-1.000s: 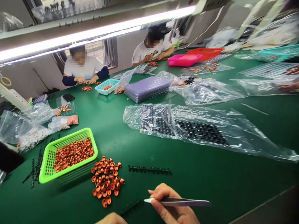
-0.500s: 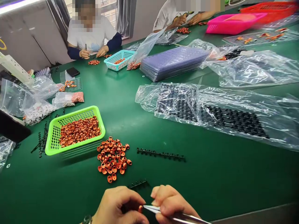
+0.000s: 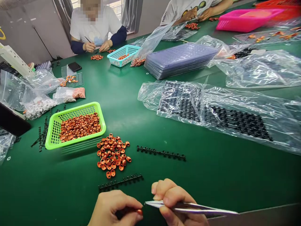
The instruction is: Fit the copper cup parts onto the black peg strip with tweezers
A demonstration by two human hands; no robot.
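My left hand point(image 3: 116, 208) is closed at the bottom of the view, thumb and forefinger pinching a small orange cup-shaped piece point(image 3: 139, 212). Just right of it, my right hand point(image 3: 175, 201) grips a pair of metal tweezers point(image 3: 197, 208). The tweezer tips point left, a short gap from the orange piece, with a tiny dark speck at their end. Beyond my left hand lies a black toothed strip point(image 3: 122, 182), partly hidden by the fingers. A second black strip point(image 3: 161, 153) lies farther off to the right. A loose pile of orange pieces point(image 3: 113, 153) sits on the green table.
A green basket point(image 3: 102, 121) of orange pieces stands at left. Plastic-bagged black strips point(image 3: 183, 100) lie at right, with stacked clear trays point(image 3: 181, 58) behind. Bags of small parts point(image 3: 39, 106) crowd the left side. Two people work across the table, near a blue basket point(image 3: 122, 61).
The tweezers have drawn away from the orange piece, leaving a gap. My left hand has shifted slightly left, and more of the near black strip shows as the camera view shifted.
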